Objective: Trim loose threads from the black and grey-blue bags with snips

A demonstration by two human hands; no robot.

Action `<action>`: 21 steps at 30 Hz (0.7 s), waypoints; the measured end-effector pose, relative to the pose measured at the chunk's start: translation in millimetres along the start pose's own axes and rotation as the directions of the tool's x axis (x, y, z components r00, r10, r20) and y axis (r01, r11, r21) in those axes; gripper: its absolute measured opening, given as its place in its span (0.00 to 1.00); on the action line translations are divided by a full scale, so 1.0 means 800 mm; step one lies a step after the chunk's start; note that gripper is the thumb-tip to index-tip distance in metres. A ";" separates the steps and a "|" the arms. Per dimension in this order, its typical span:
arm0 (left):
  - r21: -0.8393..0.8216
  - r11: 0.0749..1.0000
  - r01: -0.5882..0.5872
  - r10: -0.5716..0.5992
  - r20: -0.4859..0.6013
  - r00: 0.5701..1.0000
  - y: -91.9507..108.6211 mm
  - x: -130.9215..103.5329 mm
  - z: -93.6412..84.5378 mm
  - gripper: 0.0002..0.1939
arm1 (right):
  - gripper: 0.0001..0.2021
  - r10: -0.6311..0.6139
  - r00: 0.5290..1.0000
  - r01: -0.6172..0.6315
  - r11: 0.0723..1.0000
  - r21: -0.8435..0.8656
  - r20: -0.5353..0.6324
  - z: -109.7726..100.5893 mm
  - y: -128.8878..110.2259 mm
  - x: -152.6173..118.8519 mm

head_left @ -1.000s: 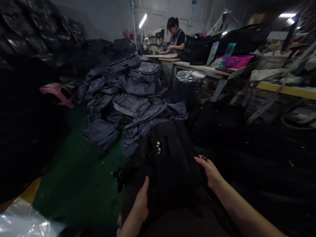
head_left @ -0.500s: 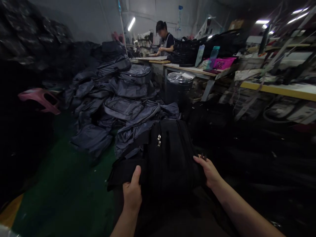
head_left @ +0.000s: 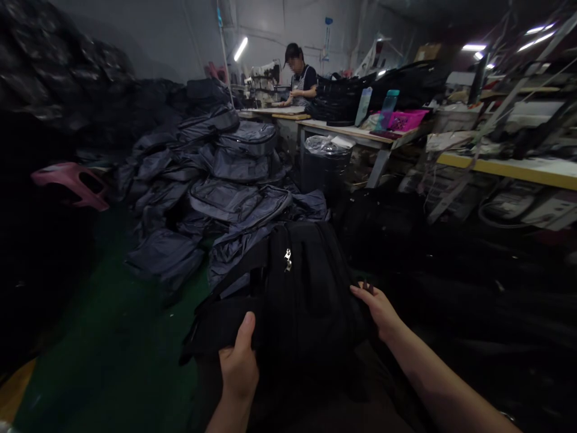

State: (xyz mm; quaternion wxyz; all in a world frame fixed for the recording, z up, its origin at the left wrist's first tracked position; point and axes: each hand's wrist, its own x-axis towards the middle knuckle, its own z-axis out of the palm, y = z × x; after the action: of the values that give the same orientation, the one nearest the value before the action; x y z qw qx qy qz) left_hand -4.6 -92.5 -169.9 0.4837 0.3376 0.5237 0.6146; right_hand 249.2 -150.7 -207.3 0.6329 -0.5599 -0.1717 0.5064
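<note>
A black backpack (head_left: 311, 294) lies in front of me, long side towards me, with two silver zipper pulls (head_left: 287, 260) on its face. Wrapped on its left part, by the broad black strap (head_left: 225, 319), is my left hand (head_left: 240, 361), thumb on top and fingers hidden underneath. My right hand (head_left: 376, 307) pinches the backpack's right edge between thumb and fingers. A small dark piece shows at the right fingers; I cannot make out what it is. Just beyond the backpack lies a heap of grey-blue bags (head_left: 225, 198).
A pink plastic stool (head_left: 72, 180) stands at the left. Behind the heap are a lined bin (head_left: 327, 162) and a table with bottles and a pink basket (head_left: 408, 120). A person (head_left: 300, 78) sits at a sewing machine. Dark bags (head_left: 383, 216) lie at the right.
The backpack has tilted slightly, its left strap side swinging a little lower and left. My left hand has moved slightly down with it; both hands keep their hold.
</note>
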 end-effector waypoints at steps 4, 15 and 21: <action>-0.057 0.994 0.094 -0.092 0.042 0.995 0.001 0.001 -0.001 0.12 | 0.15 -0.004 1.000 0.003 0.999 -0.043 -0.002 -0.001 0.002 0.002; 0.148 0.924 0.354 -0.366 0.063 0.929 0.004 -0.033 -0.004 0.15 | 0.12 -0.584 0.805 0.352 0.613 -0.708 -0.106 0.034 -0.041 -0.027; 0.299 0.880 0.369 -0.424 0.144 0.894 -0.017 -0.059 -0.021 0.16 | 0.27 -0.493 0.711 0.647 0.182 -0.740 0.501 0.104 -0.061 -0.057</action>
State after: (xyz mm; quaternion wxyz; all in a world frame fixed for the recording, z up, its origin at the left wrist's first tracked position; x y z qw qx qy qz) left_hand -2.6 -142.5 -182.7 0.6015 0.3457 0.6065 0.3886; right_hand 186.2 -137.7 -122.2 0.3695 -0.6558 -0.6501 0.1040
